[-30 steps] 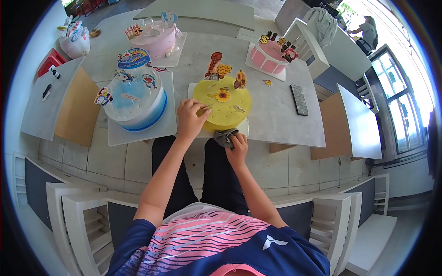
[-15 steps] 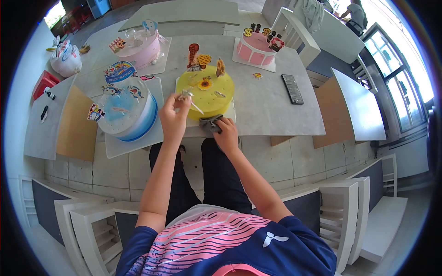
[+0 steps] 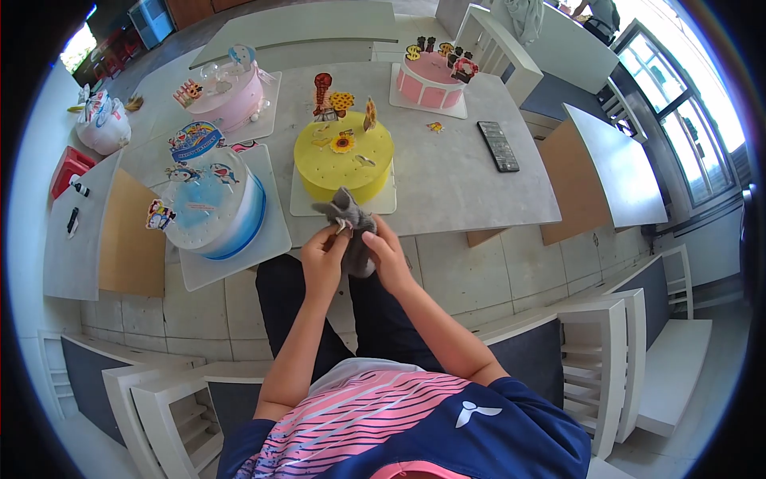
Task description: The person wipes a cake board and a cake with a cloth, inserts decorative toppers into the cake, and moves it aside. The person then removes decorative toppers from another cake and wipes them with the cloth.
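Note:
Just off the table's front edge, my right hand [image 3: 386, 254] grips a grey cloth [image 3: 363, 247]. Against the cloth, my left hand [image 3: 322, 262] pinches a small pale decoration [image 3: 343, 226], partly hidden by cloth and fingers. Beyond both hands stands a yellow cake [image 3: 343, 164] on a white board [image 3: 385, 202]. Sunflower toppers and a brown-red topper [image 3: 322, 94] rise at its back, and small holes dot its top. To the left is a blue and white cake [image 3: 209, 209] with cartoon toppers.
A pink cake [image 3: 227, 108] stands at the back left, another pink cake [image 3: 431, 82] at the back right. A dark phone [image 3: 498, 146] and a small yellow cutout [image 3: 436, 127] lie on the grey table [image 3: 455, 191]. A person [image 3: 602, 16] is at the far right.
My left hand has lifted the small decoration off the yellow cake and drawn it back to the cloth. My right hand has brought the cloth up beside it, away from the cake board.

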`<state>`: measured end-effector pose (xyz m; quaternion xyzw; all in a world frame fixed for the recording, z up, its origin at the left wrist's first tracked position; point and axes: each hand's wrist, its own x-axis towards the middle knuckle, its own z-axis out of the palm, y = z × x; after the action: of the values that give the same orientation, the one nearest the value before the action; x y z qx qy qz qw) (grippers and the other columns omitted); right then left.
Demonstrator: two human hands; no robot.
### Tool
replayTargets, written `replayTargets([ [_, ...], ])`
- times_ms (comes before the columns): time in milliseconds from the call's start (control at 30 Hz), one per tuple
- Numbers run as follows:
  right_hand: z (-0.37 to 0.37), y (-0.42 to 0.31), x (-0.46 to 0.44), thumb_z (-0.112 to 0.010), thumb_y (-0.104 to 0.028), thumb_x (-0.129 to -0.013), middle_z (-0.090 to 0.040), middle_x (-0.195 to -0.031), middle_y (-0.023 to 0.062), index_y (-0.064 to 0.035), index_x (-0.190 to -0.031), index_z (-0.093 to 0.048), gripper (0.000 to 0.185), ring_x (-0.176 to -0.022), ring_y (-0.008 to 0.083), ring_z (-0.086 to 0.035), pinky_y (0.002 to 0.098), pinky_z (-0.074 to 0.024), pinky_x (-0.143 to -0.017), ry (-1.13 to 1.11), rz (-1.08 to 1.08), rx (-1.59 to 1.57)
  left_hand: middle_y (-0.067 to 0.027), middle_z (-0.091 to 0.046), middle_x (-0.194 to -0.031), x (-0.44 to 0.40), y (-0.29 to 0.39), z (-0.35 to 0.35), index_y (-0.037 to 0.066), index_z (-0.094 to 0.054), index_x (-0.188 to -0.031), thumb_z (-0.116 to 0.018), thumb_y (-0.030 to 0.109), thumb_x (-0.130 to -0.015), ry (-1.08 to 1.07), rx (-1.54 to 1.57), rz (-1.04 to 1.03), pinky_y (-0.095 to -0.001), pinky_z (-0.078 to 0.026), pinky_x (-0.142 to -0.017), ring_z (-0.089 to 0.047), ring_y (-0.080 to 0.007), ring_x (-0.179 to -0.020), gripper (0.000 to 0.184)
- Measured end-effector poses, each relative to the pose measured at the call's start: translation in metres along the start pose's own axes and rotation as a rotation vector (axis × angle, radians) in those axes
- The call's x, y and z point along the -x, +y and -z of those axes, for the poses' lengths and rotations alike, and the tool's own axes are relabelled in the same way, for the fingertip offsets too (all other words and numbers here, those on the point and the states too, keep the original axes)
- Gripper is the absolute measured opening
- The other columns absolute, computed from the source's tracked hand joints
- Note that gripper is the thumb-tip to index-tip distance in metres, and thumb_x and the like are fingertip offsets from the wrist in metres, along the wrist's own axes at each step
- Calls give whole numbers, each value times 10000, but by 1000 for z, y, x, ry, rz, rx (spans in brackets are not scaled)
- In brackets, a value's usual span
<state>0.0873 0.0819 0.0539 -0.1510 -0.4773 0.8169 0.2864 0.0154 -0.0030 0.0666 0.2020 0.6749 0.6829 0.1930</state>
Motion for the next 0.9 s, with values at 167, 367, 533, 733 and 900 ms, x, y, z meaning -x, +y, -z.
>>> replayTargets([
  [167, 7, -2, 4, -392, -249, -901, -563, -931, 64, -17, -960, -511, 266, -846, 130, -522, 262, -407, -755, 183, -115, -325, 6, -565, -645, 9, -10, -10, -55, -614, -855, -621, 93, -773, 18, -49, -57, -187, -357, -519, -458, -32, -578, 169],
  [367, 9, 1, 9, -459, -182, -878, -563, -912, 52, -27, -950, -509, 178, -836, 103, -521, 237, -414, -724, 233, 54, -147, -16, -543, -612, 13, -14, -15, -50, -607, -848, -602, 76, -769, 83, 22, -67, -213, -357, -497, -443, -40, -557, 148],
  [533, -6, -14, 8, -587, -72, -795, -556, -892, 21, 1, -982, -536, 207, -830, 56, -495, 209, -406, -728, 180, -64, -141, -27, -562, -638, 24, -17, -18, -57, -596, -853, -586, 76, -777, -12, -89, -114, -215, -381, -514, -462, -42, -583, 154],
  [733, 9, -6, 8, -593, -88, -799, -585, -794, 19, 16, -924, -563, 166, -700, 56, -519, 199, -423, -645, 82, -62, 36, -25, -561, -620, 28, -18, -15, -62, -597, -840, -593, 85, -778, -41, 45, -60, -207, -379, -513, -466, -47, -571, 159],
  [900, 14, 7, 4, -537, -150, -847, -580, -744, 3, 9, -871, -568, 164, -644, 45, -508, 193, -418, -583, 166, 22, -4, -23, -569, -638, 31, -15, -14, -60, -608, -842, -601, 76, -775, -133, 60, -88, -201, -380, -514, -481, -49, -576, 151],
])
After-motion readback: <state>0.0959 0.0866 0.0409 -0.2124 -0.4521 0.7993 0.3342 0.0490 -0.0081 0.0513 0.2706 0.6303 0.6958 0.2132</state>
